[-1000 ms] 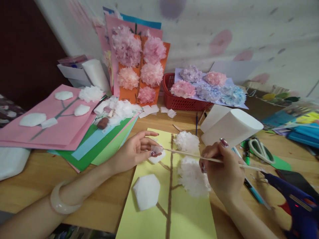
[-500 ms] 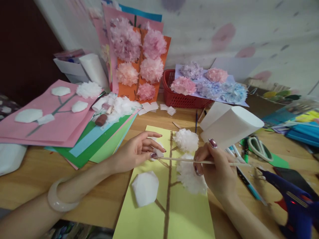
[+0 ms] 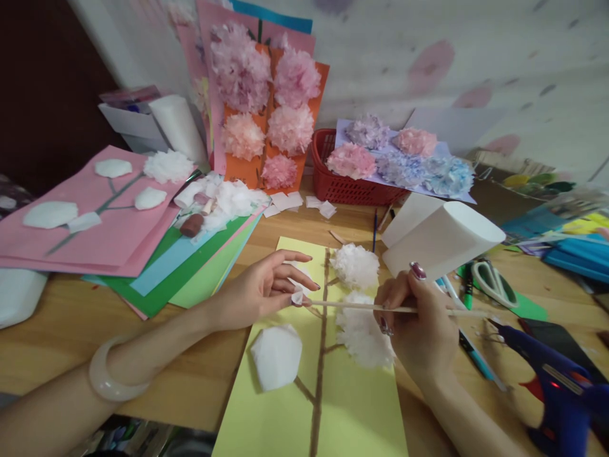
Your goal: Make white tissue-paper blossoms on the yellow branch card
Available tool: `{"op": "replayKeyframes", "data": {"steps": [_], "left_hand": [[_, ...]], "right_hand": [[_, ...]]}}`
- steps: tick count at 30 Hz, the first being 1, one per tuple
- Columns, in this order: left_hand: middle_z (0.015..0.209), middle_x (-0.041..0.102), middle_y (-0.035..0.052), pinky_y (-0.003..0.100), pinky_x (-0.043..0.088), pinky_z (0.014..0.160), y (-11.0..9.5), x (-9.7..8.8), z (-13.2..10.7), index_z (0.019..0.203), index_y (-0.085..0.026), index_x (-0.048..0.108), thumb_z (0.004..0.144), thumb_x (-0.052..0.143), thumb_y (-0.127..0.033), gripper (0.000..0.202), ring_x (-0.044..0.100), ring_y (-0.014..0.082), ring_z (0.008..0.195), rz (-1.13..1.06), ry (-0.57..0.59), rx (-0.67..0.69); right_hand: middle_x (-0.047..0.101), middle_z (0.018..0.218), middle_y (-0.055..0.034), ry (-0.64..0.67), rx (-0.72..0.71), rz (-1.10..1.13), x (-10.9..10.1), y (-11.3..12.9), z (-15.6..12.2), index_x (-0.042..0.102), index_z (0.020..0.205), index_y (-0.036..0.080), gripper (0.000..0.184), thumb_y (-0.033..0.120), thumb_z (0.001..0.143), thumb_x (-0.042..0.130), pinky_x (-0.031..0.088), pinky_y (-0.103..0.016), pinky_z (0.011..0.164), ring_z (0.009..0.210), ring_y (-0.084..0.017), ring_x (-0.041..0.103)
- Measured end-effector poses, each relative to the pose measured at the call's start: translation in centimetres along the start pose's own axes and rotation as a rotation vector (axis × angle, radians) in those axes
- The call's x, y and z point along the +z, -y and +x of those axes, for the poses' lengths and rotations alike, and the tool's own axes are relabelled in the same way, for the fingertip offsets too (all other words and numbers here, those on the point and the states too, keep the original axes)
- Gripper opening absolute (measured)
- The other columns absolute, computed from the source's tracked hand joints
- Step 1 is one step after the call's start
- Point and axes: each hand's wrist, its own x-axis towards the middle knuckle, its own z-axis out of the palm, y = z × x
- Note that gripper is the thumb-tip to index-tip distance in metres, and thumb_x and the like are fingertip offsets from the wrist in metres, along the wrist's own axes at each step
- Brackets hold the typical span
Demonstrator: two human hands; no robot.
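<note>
My right hand (image 3: 419,324) grips a thin pale stick (image 3: 347,306), held level and pointing left. The stick's far tip meets a small piece of white tissue paper (image 3: 297,296), pinched between the thumb and fingers of my left hand (image 3: 266,289); the tissue is folded up around the tip. Beneath both hands lies a yellow paper sheet (image 3: 361,412) with a brown branch (image 3: 320,368) drawn on it. Two fluffy white tissue flowers (image 3: 356,266) sit right of the branch. On the left is a flat white padded shape (image 3: 276,357); another is partly hidden behind my left fingers.
A blue glue gun (image 3: 552,374) with a red light lies at right, near scissors (image 3: 495,285) and pens. Behind stand a white paper roll (image 3: 442,241) and a red basket (image 3: 347,187). Pink sheets (image 3: 118,235) and a tissue pile (image 3: 233,200) are at left.
The tissue piece has gone from flatter to folded around the stick's tip between my left fingers. My right hand has shifted slightly right and turned a little.
</note>
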Motion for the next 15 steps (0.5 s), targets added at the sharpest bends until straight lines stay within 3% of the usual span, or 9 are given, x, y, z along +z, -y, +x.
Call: {"op": "replayKeyframes", "data": {"steps": [8,15], "left_hand": [[0.118,0.070,0.0135,0.034,0.051,0.091,-0.60,-0.31,-0.25,0.129,-0.017,0.044,0.091,0.059,-0.016,0.041,0.069,0.0185,0.103,0.039,0.082,0.030],[0.115,0.071,0.0143,0.034,0.053,0.087,-0.41,-0.27,-0.02,0.127,-0.016,0.045,0.085,0.064,-0.014,0.046,0.069,0.0211,0.106,0.046,0.019,0.023]], "right_hand": [[0.044,0.038,0.0026,0.001,0.005,0.000,-0.14,-0.62,-0.02,0.056,0.047,0.021,0.056,0.044,0.098,0.049,0.027,-0.031,0.042,0.037,-0.011,0.040],[0.046,0.039,0.0019,-0.006,-0.020,-0.034,-0.12,-0.63,0.29,0.056,0.047,0.021,0.056,0.045,0.097,0.049,0.028,-0.030,0.042,0.038,-0.012,0.043]]}}
